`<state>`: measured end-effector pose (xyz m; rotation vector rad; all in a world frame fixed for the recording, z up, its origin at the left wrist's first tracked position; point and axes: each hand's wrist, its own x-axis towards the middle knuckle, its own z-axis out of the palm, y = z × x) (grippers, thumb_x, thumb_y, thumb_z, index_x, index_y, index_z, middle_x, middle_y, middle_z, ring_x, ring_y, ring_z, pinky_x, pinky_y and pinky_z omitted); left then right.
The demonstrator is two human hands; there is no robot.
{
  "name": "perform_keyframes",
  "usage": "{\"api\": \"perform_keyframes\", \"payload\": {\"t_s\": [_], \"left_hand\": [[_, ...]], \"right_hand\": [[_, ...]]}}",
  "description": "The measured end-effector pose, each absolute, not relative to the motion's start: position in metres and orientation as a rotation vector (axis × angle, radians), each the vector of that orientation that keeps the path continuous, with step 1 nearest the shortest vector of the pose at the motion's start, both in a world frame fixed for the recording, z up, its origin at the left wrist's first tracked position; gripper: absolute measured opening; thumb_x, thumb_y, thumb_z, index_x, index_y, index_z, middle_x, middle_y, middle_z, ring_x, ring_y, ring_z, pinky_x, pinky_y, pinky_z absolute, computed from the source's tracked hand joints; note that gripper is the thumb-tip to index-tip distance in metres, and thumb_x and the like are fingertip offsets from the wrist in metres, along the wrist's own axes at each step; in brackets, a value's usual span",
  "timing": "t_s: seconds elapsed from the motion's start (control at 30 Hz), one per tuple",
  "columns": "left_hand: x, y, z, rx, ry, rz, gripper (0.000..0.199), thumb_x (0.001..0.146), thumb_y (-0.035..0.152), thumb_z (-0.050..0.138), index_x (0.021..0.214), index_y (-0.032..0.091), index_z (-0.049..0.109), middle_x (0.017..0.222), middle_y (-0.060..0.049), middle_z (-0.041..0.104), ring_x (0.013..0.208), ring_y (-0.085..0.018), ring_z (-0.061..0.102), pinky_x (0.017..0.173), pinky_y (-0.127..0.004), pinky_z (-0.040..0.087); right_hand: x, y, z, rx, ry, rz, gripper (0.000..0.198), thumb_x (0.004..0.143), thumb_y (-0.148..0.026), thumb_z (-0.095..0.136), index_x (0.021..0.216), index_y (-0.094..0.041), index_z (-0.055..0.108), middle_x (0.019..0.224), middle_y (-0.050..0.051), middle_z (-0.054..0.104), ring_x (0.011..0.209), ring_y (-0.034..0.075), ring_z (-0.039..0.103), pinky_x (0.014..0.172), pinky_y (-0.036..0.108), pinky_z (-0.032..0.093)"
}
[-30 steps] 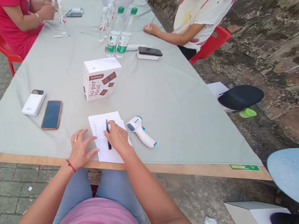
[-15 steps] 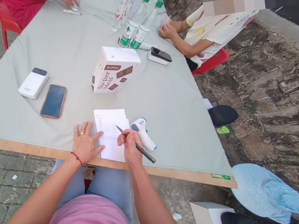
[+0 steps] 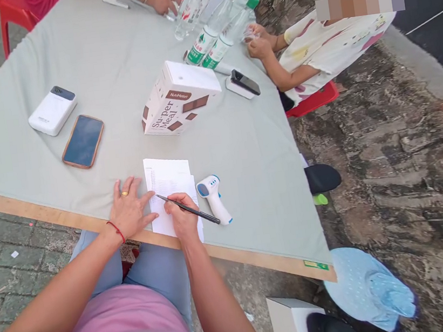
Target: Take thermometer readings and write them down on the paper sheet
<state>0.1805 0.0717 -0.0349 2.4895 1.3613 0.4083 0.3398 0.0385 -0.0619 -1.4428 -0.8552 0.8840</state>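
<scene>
Sheets of printed paper (image 3: 168, 167) lie at the near edge of the cloth-covered table. My left hand (image 3: 131, 208) rests flat with fingers spread, its thumb and forefinger reaching onto the paper's left side. A black pen (image 3: 199, 212) is gripped in my right hand (image 3: 183, 217), its tip close to the left part of the top sheet. Just right of the paper lies a white and blue infrared thermometer (image 3: 213, 199). Whether the pen tip touches the paper I cannot tell.
A phone (image 3: 83, 141) and a white power bank (image 3: 52, 111) lie to the left. A Super Meal box (image 3: 180, 98) stands mid-table, with water bottles (image 3: 210, 47) and a dark-topped device (image 3: 242, 84) behind. Two people sit across, one hand (image 3: 164, 0) beside the bottles.
My right hand has moved left over the paper, bringing the pen tip toward my left hand. The far person's hand has shifted right to the bottles. The view has turned slightly.
</scene>
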Motion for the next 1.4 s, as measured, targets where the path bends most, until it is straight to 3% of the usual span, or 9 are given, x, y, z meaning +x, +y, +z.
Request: {"api": "perform_keyframes", "payload": {"t_s": [0.23,0.33,0.53,1.4], "left_hand": [[0.181,0.070,-0.035,2.523,1.369,0.443,0.044,0.086,0.044,0.063,0.126,0.026,0.063,0.144,-0.017,0.044,0.139,-0.036,0.033,0.115,-0.061,0.020],[0.181,0.070,-0.034,2.526,1.375,0.449,0.039,0.089,0.039,0.058,0.125,0.026,0.064,0.143,-0.016,0.045,0.139,-0.035,0.034,0.115,-0.061,0.021],[0.182,0.070,-0.036,2.526,1.384,0.467,0.040,0.088,0.039,0.060,0.125,0.026,0.064,0.143,-0.016,0.046,0.139,-0.036,0.034,0.115,-0.061,0.021],[0.182,0.070,-0.034,2.489,1.379,0.470,0.039,0.088,0.039,0.060,0.124,0.026,0.064,0.143,-0.014,0.046,0.139,-0.035,0.033,0.116,-0.060,0.020]], "right_hand": [[0.332,0.035,-0.062,-1.448,-0.952,0.846,0.011,0.071,-0.031,0.059,0.072,-0.020,0.059,0.055,-0.005,0.054,0.051,0.012,0.049,0.053,0.027,0.041],[0.330,0.035,-0.063,-1.516,-0.994,0.780,0.011,0.067,-0.030,0.061,0.071,-0.020,0.059,0.061,-0.003,0.058,0.054,0.013,0.051,0.053,0.027,0.042],[0.328,0.034,-0.069,-1.555,-1.094,0.638,0.010,0.071,-0.030,0.059,0.067,-0.022,0.056,0.060,-0.004,0.055,0.057,0.014,0.050,0.055,0.028,0.043],[0.328,0.031,-0.068,-1.575,-1.184,0.655,0.007,0.073,-0.027,0.056,0.069,-0.022,0.054,0.062,-0.004,0.053,0.059,0.014,0.048,0.058,0.028,0.041]]}}
